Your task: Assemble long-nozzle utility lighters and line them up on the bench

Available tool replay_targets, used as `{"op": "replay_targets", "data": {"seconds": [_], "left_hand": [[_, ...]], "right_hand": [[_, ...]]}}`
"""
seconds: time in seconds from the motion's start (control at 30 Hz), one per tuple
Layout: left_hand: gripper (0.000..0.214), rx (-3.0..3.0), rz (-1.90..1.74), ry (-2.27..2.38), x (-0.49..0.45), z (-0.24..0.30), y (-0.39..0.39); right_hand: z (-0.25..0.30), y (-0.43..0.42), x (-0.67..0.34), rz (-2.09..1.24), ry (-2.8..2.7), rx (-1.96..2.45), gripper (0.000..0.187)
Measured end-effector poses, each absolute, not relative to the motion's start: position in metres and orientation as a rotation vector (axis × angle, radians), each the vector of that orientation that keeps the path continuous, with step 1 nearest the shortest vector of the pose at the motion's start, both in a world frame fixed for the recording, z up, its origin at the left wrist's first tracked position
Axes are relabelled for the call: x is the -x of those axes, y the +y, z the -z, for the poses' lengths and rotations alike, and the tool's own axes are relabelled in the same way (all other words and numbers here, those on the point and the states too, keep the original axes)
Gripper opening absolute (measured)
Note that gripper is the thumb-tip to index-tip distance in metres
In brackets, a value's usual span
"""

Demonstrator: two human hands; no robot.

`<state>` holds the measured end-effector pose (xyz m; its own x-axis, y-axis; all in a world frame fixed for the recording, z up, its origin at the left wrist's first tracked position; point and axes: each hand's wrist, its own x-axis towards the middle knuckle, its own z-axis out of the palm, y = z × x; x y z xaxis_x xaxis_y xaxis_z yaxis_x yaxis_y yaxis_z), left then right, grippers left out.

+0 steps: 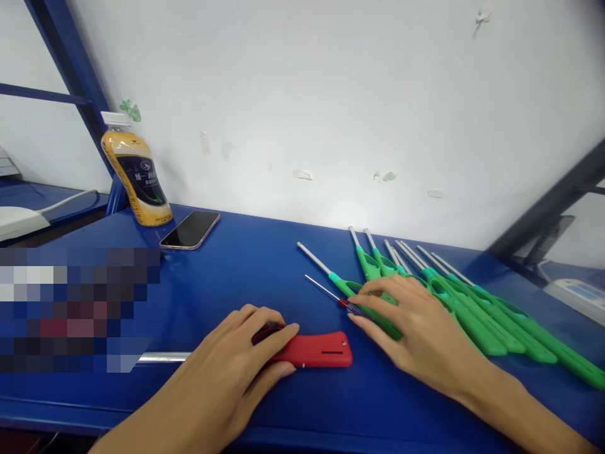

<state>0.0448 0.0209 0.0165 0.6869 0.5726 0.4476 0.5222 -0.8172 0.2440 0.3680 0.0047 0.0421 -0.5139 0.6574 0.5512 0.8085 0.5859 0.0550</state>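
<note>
My left hand (250, 353) is closed round a red long-nosed lighter (324, 350) lying flat on the blue table. Its metal tube points left, partly hidden behind my wrist. A small screwdriver (326, 290) has its thin shaft pointing to the upper left. My right hand (406, 315) has its thumb and fingers at the screwdriver's dark handle, which is mostly covered. Directly beside it, partly under the same fingers, lies a green long-nosed lighter (347, 287). Several more green lighters (477, 321) lie in a row to the right of that hand, tubes toward the wall.
A bottle (142, 176) with a yellow body and white cap stands at the back left, with a phone (191, 230) lying beside it. The white wall (302, 101) borders the table's rear edge. At far left, a blurred-out patch hides part of the blue table (246, 265).
</note>
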Motion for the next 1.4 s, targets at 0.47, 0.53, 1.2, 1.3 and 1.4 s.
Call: {"op": "replay_targets", "data": {"seconds": [0.47, 0.53, 1.2, 1.3, 1.4], "left_hand": [[0.033, -2.8, -0.787, 0.913, -0.043, -0.016, 0.02], [0.034, -2.808, -0.782, 0.916, -0.043, -0.017, 0.02], [0.034, -2.747, -0.749, 0.919, -0.041, -0.015, 0.019], [0.033, -2.746, -0.727, 0.904, -0.041, -0.015, 0.019], [0.033, -2.752, -0.739, 0.914, -0.041, -0.015, 0.02]], "right_hand": [[-0.058, -0.001, -0.374, 0.492, -2.089, 1.292, 0.02], [-0.071, -0.008, -0.377, 0.447, -1.946, 1.327, 0.02], [-0.055, -0.043, -0.3, 0.085, -1.377, 0.985, 0.035], [-0.054, -0.043, -0.299, 0.084, -1.38, 0.985, 0.038], [-0.052, -0.042, -0.299, 0.094, -1.408, 0.959, 0.039]]}}
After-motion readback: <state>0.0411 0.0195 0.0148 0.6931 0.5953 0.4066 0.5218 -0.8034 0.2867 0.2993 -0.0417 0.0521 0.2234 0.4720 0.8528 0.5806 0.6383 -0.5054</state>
